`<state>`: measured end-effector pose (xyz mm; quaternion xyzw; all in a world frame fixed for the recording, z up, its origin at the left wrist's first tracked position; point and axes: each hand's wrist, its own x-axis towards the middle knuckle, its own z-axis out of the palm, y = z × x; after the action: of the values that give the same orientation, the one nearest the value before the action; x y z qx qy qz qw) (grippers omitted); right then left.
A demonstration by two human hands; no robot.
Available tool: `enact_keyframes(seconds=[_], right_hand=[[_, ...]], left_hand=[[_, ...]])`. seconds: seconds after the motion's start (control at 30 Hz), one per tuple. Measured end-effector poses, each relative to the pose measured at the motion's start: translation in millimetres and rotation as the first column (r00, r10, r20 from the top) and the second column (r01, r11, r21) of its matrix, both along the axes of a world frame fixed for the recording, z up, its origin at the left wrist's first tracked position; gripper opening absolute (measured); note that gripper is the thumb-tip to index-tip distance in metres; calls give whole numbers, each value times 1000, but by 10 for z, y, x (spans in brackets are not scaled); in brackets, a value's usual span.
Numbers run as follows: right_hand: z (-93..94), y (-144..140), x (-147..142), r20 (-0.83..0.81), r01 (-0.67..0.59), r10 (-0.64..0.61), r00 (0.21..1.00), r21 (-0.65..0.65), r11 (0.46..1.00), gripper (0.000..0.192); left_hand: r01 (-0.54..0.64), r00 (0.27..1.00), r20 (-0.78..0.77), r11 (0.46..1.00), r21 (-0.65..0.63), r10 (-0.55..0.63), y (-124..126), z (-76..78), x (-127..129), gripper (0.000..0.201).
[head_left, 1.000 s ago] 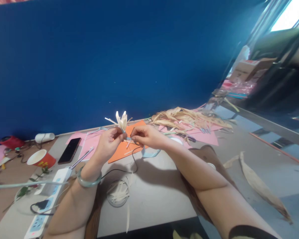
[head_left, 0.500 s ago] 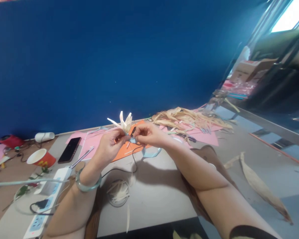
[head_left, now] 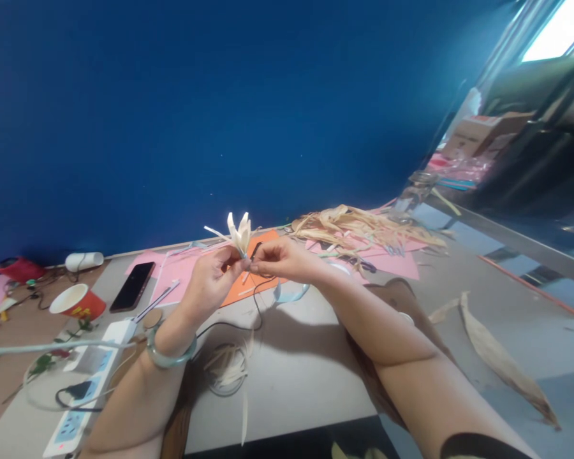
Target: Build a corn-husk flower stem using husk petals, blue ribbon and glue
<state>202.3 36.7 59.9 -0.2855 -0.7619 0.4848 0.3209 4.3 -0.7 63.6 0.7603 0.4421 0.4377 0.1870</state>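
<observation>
My left hand (head_left: pixel 215 277) pinches the base of a pale flower (head_left: pixel 241 234) of dry, husk-like petals, which points upward, one thin strip sticking out to the left. Close against it, my right hand (head_left: pixel 282 260) is closed, thumb and fingertips pressed together at the flower's base. A light blue tape (head_left: pixel 291 296) curls out under the right hand; its end at the fingertips is mostly hidden. Below the hands, a round clear dish (head_left: pixel 226 370) holds cut pale strips. Behind them lies an orange sheet (head_left: pixel 242 290).
Dried husks (head_left: pixel 354 229) are heaped at the back on pink paper (head_left: pixel 406 262). To the left are a phone (head_left: pixel 132 287), a red paper cup (head_left: pixel 83 301) and a power strip (head_left: pixel 88 389) with cables. A long husk (head_left: pixel 502 357) lies right. A blue panel (head_left: pixel 268 115) stands behind.
My right hand has moved slightly left, closer to my left fingers. The light blue piece that showed between the hands is now mostly covered. The flower has turned a little.
</observation>
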Motion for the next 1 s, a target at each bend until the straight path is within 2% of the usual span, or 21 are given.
enact_keyframes(seconds=[0.17,0.3,0.43,0.57,0.73,0.8,0.9,1.0], right_hand=[[5,-124,-107,-93,195,-186,978,100,976,15],[-88,-178,-213,-164,309,-281,946,178,934,11],[-185,-171,-269,-207,333,-293,934,196,923,13],[-220,-166,-296,-243,344,-296,924,189,920,17],[-266,-175,-326,-240,431,-372,897,288,855,16],[-271,-184,-328,-228,438,-381,896,309,845,17],[-233,-198,-315,-237,406,-352,906,245,880,17],[-161,-193,-284,-286,315,-281,916,81,946,19]], left_hand=[[-74,997,15,997,13,74,42,-49,11,22],[-142,990,8,987,69,142,59,-81,15,28],[-172,985,18,972,159,171,54,-90,25,25],[-207,978,50,962,176,201,63,-120,45,23],[-287,952,159,942,175,261,94,-232,109,24],[-302,939,218,941,156,265,106,-281,137,23],[-232,918,343,971,51,201,138,-318,150,24],[27,869,494,997,-72,13,191,-288,107,26]])
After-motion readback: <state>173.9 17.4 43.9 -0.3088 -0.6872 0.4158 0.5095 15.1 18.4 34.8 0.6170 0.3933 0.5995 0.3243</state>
